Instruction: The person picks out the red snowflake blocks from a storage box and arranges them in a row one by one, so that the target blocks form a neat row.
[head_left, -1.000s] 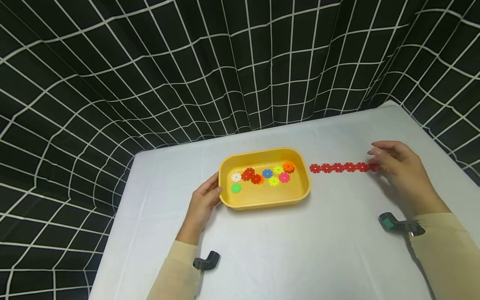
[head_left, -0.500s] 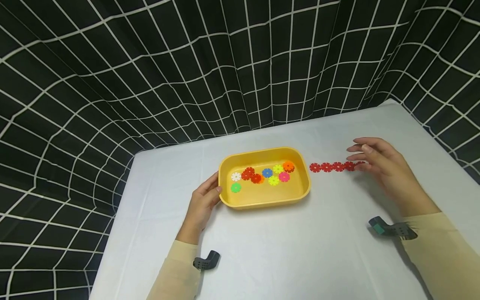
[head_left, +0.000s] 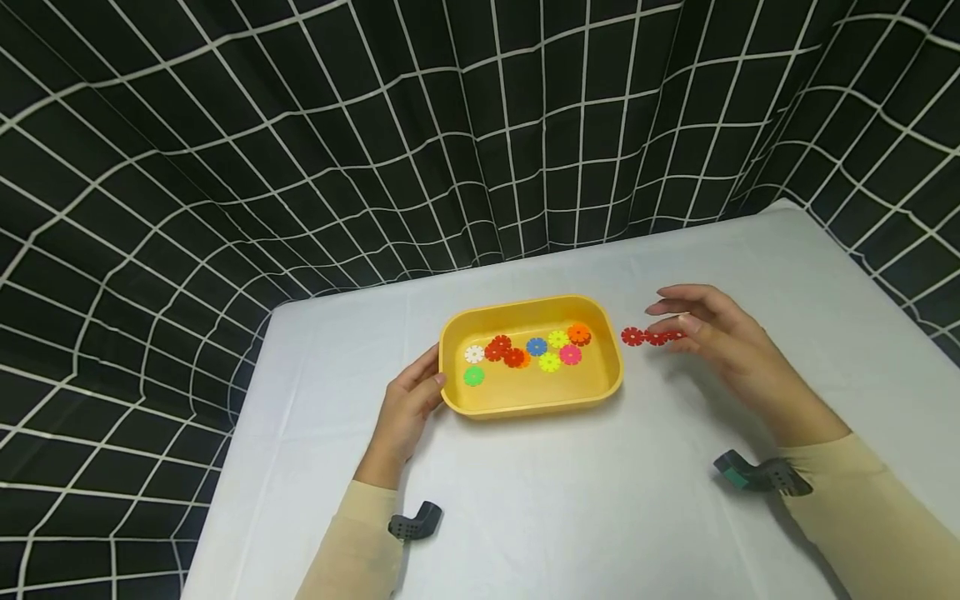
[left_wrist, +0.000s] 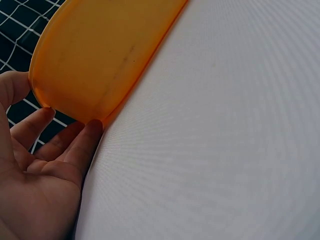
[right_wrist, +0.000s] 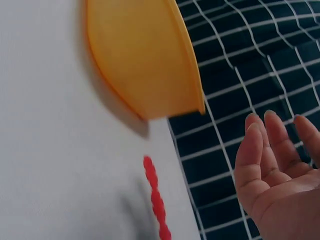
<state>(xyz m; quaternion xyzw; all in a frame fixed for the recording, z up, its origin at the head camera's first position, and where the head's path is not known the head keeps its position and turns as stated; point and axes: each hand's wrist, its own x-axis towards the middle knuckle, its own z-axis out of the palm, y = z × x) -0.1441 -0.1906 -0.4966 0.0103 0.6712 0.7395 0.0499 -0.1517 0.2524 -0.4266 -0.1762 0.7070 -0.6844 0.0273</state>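
Observation:
A yellow plastic bin [head_left: 540, 396] sits on the white table with several notched plastic discs in it: red [head_left: 497, 347], blue [head_left: 536, 347], white [head_left: 474, 354], green [head_left: 473, 376] and other colours. My left hand [head_left: 405, 408] holds its left end, thumb at the rim and fingertips against the outer wall, as the left wrist view [left_wrist: 55, 170] also shows. To the right of the bin lies a row of red notched discs [head_left: 633, 336], partly hidden by my right hand [head_left: 720, 342]. That hand hovers over the row, fingers loosely bent and apart, with nothing in them.
A white cloth [head_left: 570, 492] covers the table. Black curtains with a white grid [head_left: 517, 150] hang behind and at both sides. Each wrist wears a dark camera mount [head_left: 416, 522].
My right hand has moved left along the red row toward the bin, covering more of the row's near discs. My left hand and the bin have stayed put.

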